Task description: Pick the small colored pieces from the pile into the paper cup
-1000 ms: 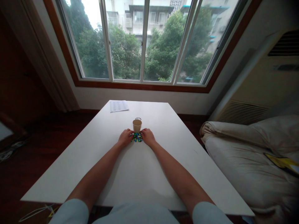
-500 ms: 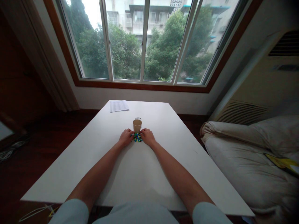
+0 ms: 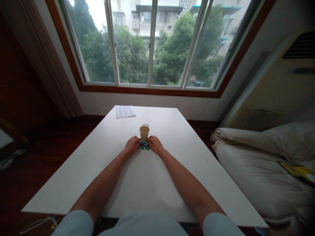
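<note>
A heap of small bright pieces (image 3: 144, 145), green, blue, yellow and white, lies on the white table in front of a brown paper cup (image 3: 144, 132). The cup stands upright. My left hand (image 3: 133, 144) is at the heap's left edge, its fingers bent and drawn together toward the pieces. On the opposite side my right hand (image 3: 155, 144) has its fingertips at the heap's upper right, close to the cup's base. Both hands look closed at the fingertips. Whatever they pinch is too small to make out.
Just behind the cup is a small dark ring-shaped item (image 3: 145, 125). Printed papers (image 3: 125, 111) lie at the far left of the table (image 3: 86, 173). A couch or folded bedding (image 3: 246, 167) is at the right; cables (image 3: 36, 224) show below the near left edge.
The heap of coloured pieces has shifted slightly left and its outline differs. My right fingertips have moved a little left; the cup stays in place.
</note>
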The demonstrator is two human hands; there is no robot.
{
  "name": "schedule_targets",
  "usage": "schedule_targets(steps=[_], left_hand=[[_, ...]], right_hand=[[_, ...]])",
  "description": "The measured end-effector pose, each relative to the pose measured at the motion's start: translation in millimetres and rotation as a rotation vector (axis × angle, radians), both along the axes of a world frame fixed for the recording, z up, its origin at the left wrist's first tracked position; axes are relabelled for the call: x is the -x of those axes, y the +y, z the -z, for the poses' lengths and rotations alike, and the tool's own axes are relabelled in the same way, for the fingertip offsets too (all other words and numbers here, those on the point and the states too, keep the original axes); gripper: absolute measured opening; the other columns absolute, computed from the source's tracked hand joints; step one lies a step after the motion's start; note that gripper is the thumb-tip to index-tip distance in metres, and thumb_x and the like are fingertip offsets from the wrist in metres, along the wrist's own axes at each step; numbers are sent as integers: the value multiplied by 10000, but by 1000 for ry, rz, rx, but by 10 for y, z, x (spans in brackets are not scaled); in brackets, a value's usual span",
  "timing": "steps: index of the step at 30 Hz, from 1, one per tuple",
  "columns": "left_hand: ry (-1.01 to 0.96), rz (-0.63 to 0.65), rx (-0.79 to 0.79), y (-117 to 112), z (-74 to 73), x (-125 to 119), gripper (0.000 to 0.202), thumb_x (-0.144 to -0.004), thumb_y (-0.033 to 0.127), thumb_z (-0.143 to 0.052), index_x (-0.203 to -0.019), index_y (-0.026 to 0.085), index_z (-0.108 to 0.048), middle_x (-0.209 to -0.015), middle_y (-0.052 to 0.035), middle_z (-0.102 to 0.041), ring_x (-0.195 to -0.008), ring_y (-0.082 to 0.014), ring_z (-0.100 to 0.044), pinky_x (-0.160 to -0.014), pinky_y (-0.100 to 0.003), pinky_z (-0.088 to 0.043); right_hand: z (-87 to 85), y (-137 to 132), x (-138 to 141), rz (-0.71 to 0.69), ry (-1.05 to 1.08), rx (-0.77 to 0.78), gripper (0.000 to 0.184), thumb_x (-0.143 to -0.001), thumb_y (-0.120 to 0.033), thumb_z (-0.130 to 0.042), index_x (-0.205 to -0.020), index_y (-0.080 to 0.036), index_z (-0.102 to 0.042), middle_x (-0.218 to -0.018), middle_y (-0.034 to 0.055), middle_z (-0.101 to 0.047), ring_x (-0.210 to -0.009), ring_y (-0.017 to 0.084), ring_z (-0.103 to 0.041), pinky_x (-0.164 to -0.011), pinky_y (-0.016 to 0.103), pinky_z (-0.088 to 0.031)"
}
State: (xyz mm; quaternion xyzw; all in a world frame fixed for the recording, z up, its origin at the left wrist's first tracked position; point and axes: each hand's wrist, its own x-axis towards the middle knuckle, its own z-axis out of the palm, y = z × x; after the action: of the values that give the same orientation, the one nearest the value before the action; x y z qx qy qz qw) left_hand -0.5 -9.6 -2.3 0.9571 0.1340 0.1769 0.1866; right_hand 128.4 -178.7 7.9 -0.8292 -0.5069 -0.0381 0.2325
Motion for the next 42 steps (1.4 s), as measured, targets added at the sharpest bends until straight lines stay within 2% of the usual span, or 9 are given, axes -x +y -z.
schedule_targets(steps=[8, 13, 17, 23, 28, 32, 39, 42], left_hand=[[8, 14, -43, -18, 11, -15, 324, -914, 275, -548, -1194, 297, -711, -1022, -54, -646, -989, -194, -577, -890, -293, -443], [-36, 27, -34, -1, 61, -27, 306, -910, 251, -546, -1156, 286, -725, -997, -51, -647, -967, -194, -580, -886, -302, -443], [-90, 23, 17, 11, 69, -21, 322, -899, 222, -538, -1164, 264, -716, -993, -51, -650, -965, -193, -574, -883, -302, -447], [-120, -15, 79, 119, 46, 6, 316, -878, 179, -518, -1110, 221, -728, -999, -62, -645, -970, -194, -570, -898, -316, -453], [-44, 55, 102, 243, 7, 30, 332, -851, 156, -497, -1071, 205, -742, -951, -52, -648, -888, -170, -574, -836, -281, -460], [53, 165, 126, 319, -67, 57, 357, -806, 159, -518, -1080, 220, -739, -949, -32, -650, -815, -145, -574, -781, -245, -458], [233, 248, 156, 380, -216, 117, 423, -763, 355, -645, -1161, 227, -707, -1013, -36, -628, -786, -150, -590, -755, -246, -475], [271, 270, 139, 357, -276, 144, 492, -729, 398, -694, -1192, 233, -685, -1044, -43, -618, -803, -159, -595, -773, -255, -482]], right_hand=[[48, 9, -2, -14, -40, -9, 261, -961, -235, -528, -1114, -253, -738, -1087, 48, -659, -1060, 182, -534, -943, 257, -387], [53, -11, -29, 87, -44, -5, 293, -967, -218, -498, -1152, -214, -726, -1101, 84, -653, -1079, 201, -527, -952, 275, -386], [68, -16, -33, 100, -55, 2, 286, -953, -241, -534, -1169, -233, -721, -1128, 81, -644, -1092, 211, -519, -954, 291, -384], [62, -7, -76, 87, -23, 20, 313, -945, -156, -486, -1106, -245, -740, -1144, 66, -641, -1102, 202, -509, -962, 288, -374], [60, -54, -210, 152, 8, 13, 298, -936, -145, -489, -1082, -214, -739, -1075, 88, -634, -1066, 203, -514, -945, 282, -381], [70, -77, -312, 77, 45, 43, 315, -919, -107, -488, -1051, -225, -749, -1023, 69, -631, -1016, 181, -540, -911, 265, -393], [61, -105, -427, -132, 148, 54, 262, -860, -165, -593, -1068, -216, -744, -938, 33, -627, -820, 132, -567, -778, 226, -418], [54, -127, -452, -174, 170, 70, 322, -824, -171, -649, -1137, -214, -713, -936, 24, -618, -779, 123, -555, -741, 220, -415]])
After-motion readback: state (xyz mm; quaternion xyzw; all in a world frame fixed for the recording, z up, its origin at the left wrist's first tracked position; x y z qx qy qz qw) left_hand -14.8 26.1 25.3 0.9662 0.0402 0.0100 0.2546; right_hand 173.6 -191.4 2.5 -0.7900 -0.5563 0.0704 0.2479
